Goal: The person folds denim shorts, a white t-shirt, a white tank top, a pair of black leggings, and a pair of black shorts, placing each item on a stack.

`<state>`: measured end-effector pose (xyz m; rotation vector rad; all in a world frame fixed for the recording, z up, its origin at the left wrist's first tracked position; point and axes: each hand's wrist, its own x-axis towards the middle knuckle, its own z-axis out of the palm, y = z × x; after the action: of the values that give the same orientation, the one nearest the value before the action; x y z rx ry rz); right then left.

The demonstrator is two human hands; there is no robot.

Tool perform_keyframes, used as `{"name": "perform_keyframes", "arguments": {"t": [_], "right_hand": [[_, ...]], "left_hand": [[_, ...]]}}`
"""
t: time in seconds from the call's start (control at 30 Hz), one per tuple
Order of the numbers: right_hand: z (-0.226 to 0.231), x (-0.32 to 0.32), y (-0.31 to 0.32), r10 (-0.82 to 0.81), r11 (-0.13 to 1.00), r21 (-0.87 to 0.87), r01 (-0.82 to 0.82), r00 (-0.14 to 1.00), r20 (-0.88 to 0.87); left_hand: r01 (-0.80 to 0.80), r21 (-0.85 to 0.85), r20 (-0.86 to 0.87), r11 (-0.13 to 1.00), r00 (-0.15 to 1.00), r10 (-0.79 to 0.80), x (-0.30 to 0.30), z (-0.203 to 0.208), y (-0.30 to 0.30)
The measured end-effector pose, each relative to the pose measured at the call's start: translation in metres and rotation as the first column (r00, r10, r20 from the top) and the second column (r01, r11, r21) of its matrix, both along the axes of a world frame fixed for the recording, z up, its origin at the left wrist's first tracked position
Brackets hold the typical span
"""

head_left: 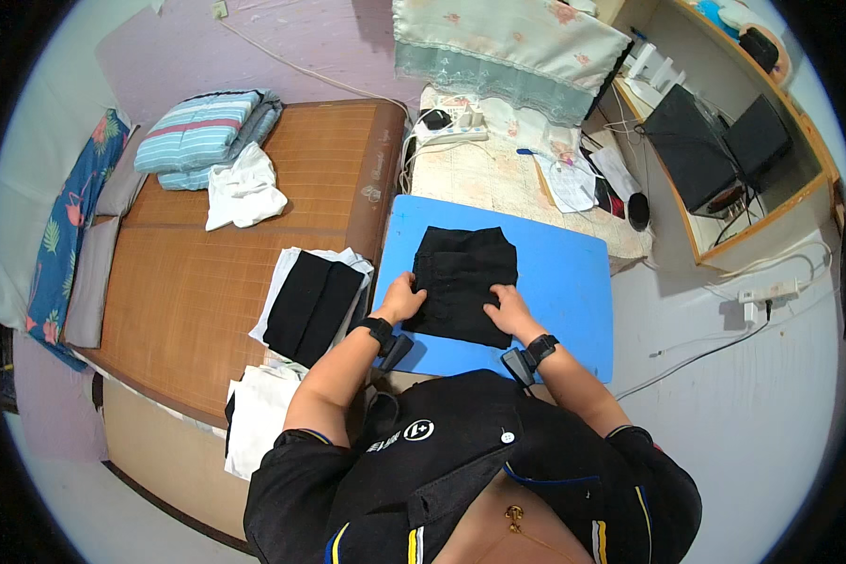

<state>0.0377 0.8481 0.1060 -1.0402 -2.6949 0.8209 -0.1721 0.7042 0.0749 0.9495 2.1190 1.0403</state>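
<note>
A folded black garment lies on the blue tabletop; its exact kind is hard to make out in the folds. At its left edge my left hand grips the cloth, thumb on top and fingers curled at the side. My right hand pinches the right edge in much the same way, a little nearer the lower corner. Part of the fingers of both hands is hidden by the cloth and by the hands themselves. A dark band with a small device sits on each wrist.
Left of the table, a bed with a brown mat bears a folded black cloth on white ones, a white pile, a crumpled white cloth and a striped quilt. Behind stands a cloth-covered surface with a power strip.
</note>
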Motion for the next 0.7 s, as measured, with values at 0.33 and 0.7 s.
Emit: {"name": "perform_keyframes", "arguments": {"t": [0.33, 0.7], "right_hand": [[0.014, -0.002, -0.016, 0.245, 0.747, -0.609, -0.266, 0.962, -0.121], [-0.021, 0.047, 0.025, -0.11, 0.963, 0.252, 0.093, 0.993, 0.053]], "left_hand": [[0.097, 0.063, -0.381, 0.993, 0.922, -0.066, 0.004, 0.02, 0.013], [0.352, -0.123, -0.719, 0.928, 0.612, -0.328, 0.063, 0.041, -0.027]]}}
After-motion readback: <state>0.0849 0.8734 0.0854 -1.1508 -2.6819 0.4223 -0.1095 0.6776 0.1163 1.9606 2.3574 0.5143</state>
